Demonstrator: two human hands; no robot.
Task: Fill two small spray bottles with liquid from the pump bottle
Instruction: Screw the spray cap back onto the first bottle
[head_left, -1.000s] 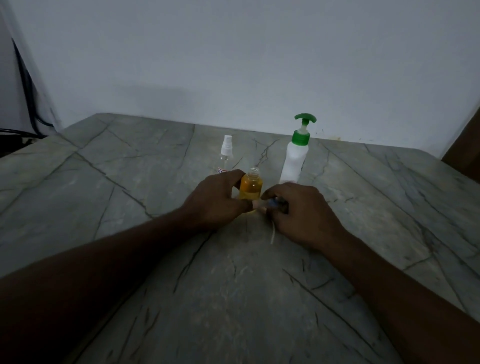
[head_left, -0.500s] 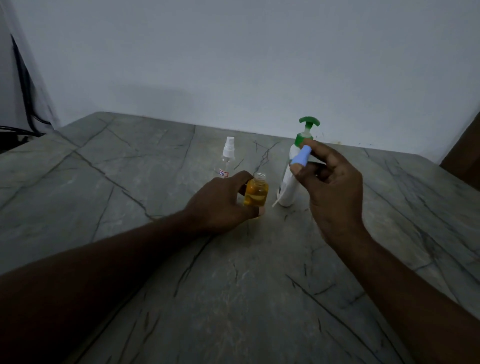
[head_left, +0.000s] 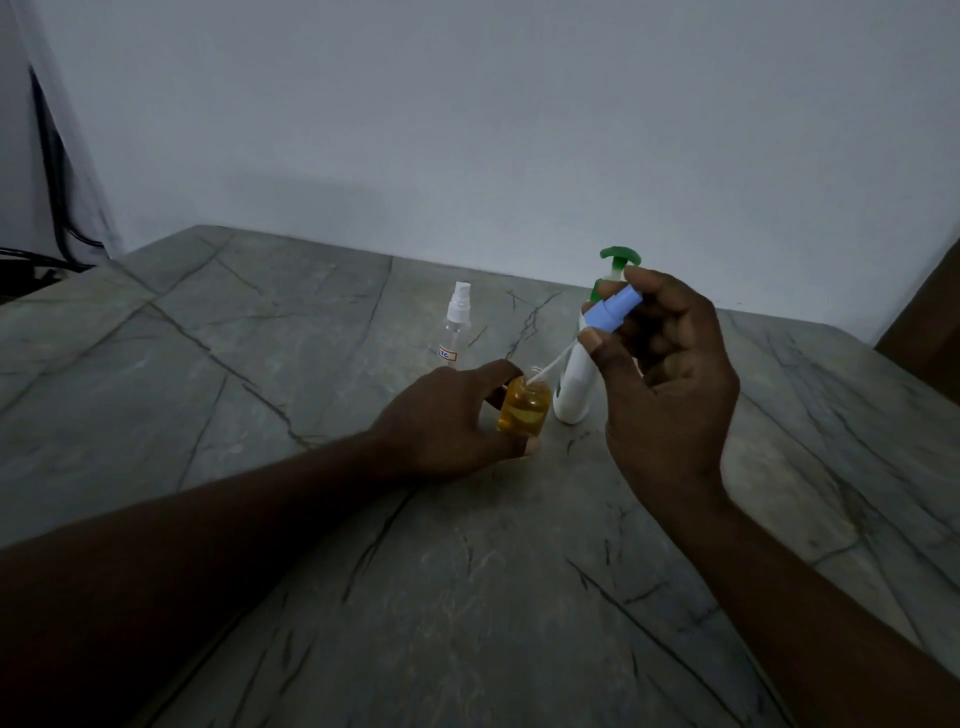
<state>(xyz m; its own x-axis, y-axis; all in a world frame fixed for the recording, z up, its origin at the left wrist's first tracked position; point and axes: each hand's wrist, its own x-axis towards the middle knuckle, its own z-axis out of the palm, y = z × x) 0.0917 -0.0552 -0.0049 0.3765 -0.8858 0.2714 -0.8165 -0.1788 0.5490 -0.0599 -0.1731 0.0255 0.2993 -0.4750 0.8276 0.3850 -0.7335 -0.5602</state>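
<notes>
A small clear spray bottle (head_left: 523, 410) full of amber liquid stands uncapped on the stone table, and my left hand (head_left: 447, 421) grips it from the left. My right hand (head_left: 660, 374) pinches its blue spray cap (head_left: 610, 310) above and to the right. The cap's thin white dip tube (head_left: 553, 364) slants down so that its tip is at the bottle's open mouth. Just behind stands the white pump bottle (head_left: 574, 384) with its green pump head (head_left: 620, 255), partly hidden by my right hand. A second small clear spray bottle (head_left: 457, 332) with a white cap stands further back left.
The grey veined stone table (head_left: 260, 364) runs back to a white wall. Dark cables (head_left: 52, 208) hang at the far left beyond the table's corner. A dark brown surface (head_left: 930, 332) rises at the right edge.
My right hand lifted the blue cap from the table to beside the pump bottle, then tilted it so that the dip tube's tip reached the amber bottle's mouth. My left hand kept its grip.
</notes>
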